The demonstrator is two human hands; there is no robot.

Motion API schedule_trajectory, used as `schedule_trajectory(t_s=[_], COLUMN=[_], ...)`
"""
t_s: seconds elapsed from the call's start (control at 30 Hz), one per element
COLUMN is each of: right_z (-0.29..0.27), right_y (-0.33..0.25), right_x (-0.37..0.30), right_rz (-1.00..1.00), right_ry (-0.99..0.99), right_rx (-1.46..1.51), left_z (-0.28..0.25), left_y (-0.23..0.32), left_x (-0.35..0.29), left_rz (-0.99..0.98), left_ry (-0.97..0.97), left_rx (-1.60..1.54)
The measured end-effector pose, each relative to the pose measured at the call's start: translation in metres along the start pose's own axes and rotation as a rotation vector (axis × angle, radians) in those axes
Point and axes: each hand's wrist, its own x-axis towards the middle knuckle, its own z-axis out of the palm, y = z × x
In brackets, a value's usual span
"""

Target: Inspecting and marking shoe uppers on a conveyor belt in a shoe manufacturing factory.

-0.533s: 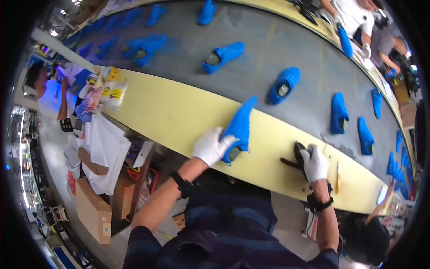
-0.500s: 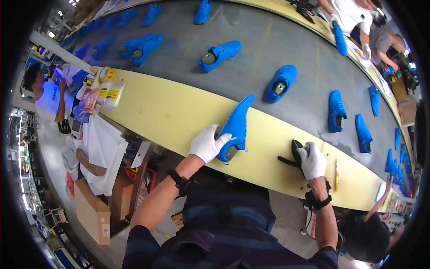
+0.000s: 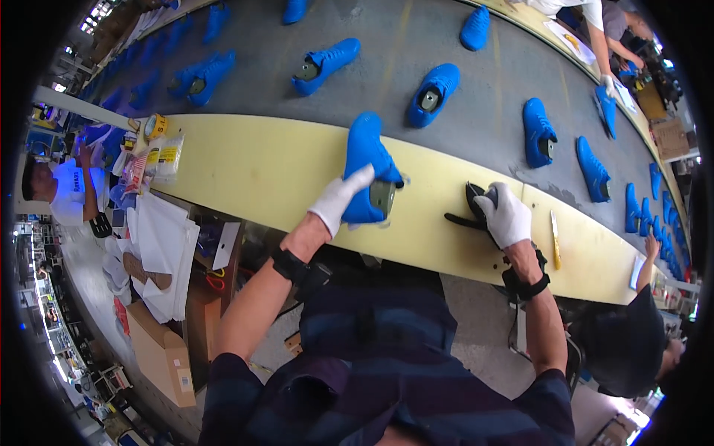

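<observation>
My left hand (image 3: 339, 198) in a white glove grips a blue shoe (image 3: 363, 152) above the near edge of the pale yellow bench (image 3: 260, 149). Its toe points away from me, and a green shoe last (image 3: 382, 199) shows in the opening, turned to the right. My right hand (image 3: 508, 215), also gloved in white, is closed round a black object (image 3: 476, 197) with a dark strip sticking out to the left. The glove covers much of it, so its kind cannot be told. A yellow-handled knife or pen-like tool (image 3: 555, 241) lies right of this hand.
Beyond the bench runs a grey conveyor belt (image 3: 476, 89) carrying several blue shoes (image 3: 433, 95). Yellow tape (image 3: 156, 126) and plastic bags (image 3: 169, 157) sit at the bench's left end. A cardboard box (image 3: 160, 353) stands lower left. People work at left, right and across the belt.
My left hand has turned the shoe so its last faces right. My right hand keeps the black object. Across the belt, a person has let go of one shoe and now reaches to another.
</observation>
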Motion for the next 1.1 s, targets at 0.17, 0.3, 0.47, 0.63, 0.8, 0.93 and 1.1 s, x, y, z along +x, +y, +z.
schedule_trajectory(t_s=[0.17, 0.3, 0.47, 0.63, 0.8, 0.93, 1.1], right_z=[-0.029, -0.069, -0.091, -0.064, -0.084, -0.095, -0.086], right_y=[-0.018, -0.070, -0.129, -0.146, -0.137, -0.151, -0.144], right_x=[0.004, -0.035, -0.057, -0.024, -0.028, -0.030, -0.010], right_rz=[0.225, 0.080, -0.245, -0.033, -0.016, -0.142, 0.003], right_ry=[-0.197, -0.011, 0.031, 0.008, 0.029, 0.009, -0.182], right_rx=[0.128, 0.353, 0.420, 0.373, 0.388, 0.413, 0.287], left_z=[0.033, 0.053, 0.075, 0.082, 0.062, 0.076, 0.066], left_y=[0.039, 0.049, 0.046, 0.040, 0.039, 0.030, 0.011], left_x=[-0.018, -0.019, -0.014, -0.021, -0.023, -0.014, -0.019], left_rz=[-0.026, -0.068, -0.079, -0.068, -0.032, -0.112, 0.028], left_ry=[-0.053, -0.040, -0.020, 0.131, 0.089, 0.181, 0.136], left_rx=[-0.209, -0.253, -0.243, -0.330, -0.373, -0.244, -0.346])
